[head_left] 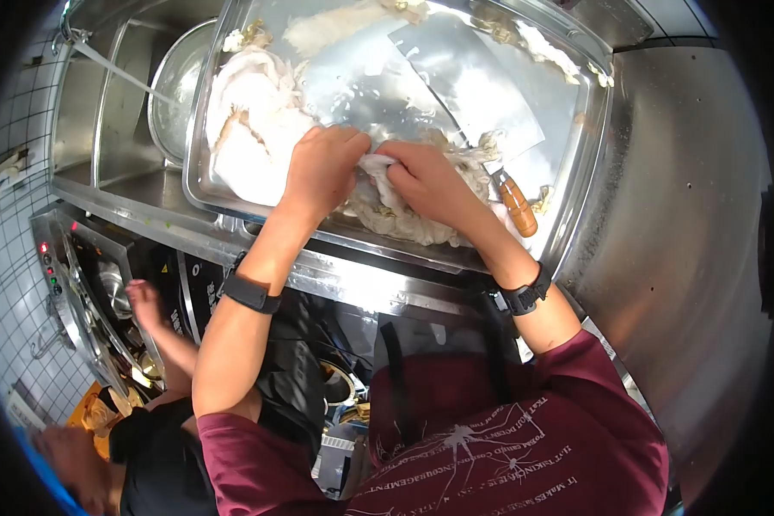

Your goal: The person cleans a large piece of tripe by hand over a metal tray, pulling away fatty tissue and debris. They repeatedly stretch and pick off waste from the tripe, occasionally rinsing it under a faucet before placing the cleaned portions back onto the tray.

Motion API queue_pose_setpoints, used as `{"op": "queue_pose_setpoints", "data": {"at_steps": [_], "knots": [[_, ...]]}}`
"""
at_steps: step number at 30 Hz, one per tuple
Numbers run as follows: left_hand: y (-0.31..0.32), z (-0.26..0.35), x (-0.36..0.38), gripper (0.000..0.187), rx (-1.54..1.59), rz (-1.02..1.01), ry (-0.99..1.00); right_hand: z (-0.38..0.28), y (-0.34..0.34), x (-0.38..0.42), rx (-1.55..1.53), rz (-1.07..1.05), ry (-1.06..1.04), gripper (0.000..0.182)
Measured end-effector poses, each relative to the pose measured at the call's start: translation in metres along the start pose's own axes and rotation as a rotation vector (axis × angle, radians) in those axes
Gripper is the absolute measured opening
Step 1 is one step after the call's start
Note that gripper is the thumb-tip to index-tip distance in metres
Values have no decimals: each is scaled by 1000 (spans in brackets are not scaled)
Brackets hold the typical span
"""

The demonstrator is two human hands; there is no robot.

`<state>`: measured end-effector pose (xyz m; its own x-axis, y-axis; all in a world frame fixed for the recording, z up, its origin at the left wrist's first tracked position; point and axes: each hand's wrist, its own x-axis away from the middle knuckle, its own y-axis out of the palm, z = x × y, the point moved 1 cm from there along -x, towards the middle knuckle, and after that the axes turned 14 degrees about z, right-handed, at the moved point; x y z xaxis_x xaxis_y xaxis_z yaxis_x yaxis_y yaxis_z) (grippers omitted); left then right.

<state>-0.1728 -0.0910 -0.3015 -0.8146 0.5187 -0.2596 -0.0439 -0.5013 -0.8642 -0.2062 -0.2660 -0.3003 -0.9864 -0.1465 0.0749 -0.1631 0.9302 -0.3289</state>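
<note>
My left hand (pixel 322 168) is closed on a whitish, wet, ruffled piece of what looks like tripe (pixel 377 166). Close beside it, my right hand (pixel 430 182) grips the same piece, fingers curled. Both hands are over the near part of a metal tray (pixel 586 176). Beneath and around my right hand spreads a ruffled, yellowish-white clump (pixel 396 224). A larger, smooth white mass (pixel 254 129) fills the tray's left side. The cleaver (pixel 516 202) lies in the tray to the right, its wooden handle toward me and its broad blade pointing away.
Metal sink basins with a round bowl (pixel 181 95) are on the left, a thin water stream falling there. Pale scraps (pixel 549 53) lie along the tray's far edge. A steel surface (pixel 671 189) extends rightward. Another person's hand (pixel 144 303) is at lower left, near cooking equipment.
</note>
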Motion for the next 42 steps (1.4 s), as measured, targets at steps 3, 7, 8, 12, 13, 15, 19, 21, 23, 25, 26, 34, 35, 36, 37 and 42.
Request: {"op": "queue_pose_setpoints", "data": {"at_steps": [3, 7, 8, 12, 13, 15, 19, 21, 23, 25, 26, 34, 35, 36, 37, 42], "knots": [[11, -11, 0, 14, -197, -68, -91, 4, 10, -4, -10, 58, 65, 24], [19, -19, -8, 12, -358, 26, -85, -4, 20, -4, 78, -21, 202, 28], [20, -20, -11, 14, -366, 34, -94, -4, 22, -5, 85, 15, 181, 29], [24, -18, -13, 17, -390, 33, -121, -10, 21, 4, 159, 124, 89, 29], [25, -16, -13, 18, -400, 26, -148, -15, 22, 8, 222, 160, 85, 27], [26, -15, -13, 18, -390, 47, -139, -19, 22, 12, 282, 192, 74, 25], [30, -10, -10, 18, -372, 65, -108, -25, 20, 24, 351, 239, 44, 23], [33, -7, -10, 18, -367, 62, -102, -27, 17, 30, 366, 253, 62, 23], [34, -6, -12, 18, -370, 66, -93, -29, 17, 32, 404, 243, 68, 23], [35, -7, -9, 23, -320, 49, -125, -32, 18, 36, 394, 256, 58, 23], [36, -7, -8, 23, -322, 51, -129, -33, 18, 37, 383, 272, 50, 23], [32, -8, -12, 17, -202, 113, -115, -24, -7, 20, 130, 266, 184, 26], [32, -9, -10, 17, -186, 112, -121, -19, -14, 16, 70, 236, 247, 25], [25, -10, -10, 16, -41, 132, -176, -3, -20, 10, 86, 229, 254, 25], [17, -12, -11, 16, 103, 155, -229, 17, -25, 1, 73, 248, 103, 22], [-21, -15, -16, 23, 386, -52, -345, 14, -49, -26, 116, -46, 294, 17]]}}
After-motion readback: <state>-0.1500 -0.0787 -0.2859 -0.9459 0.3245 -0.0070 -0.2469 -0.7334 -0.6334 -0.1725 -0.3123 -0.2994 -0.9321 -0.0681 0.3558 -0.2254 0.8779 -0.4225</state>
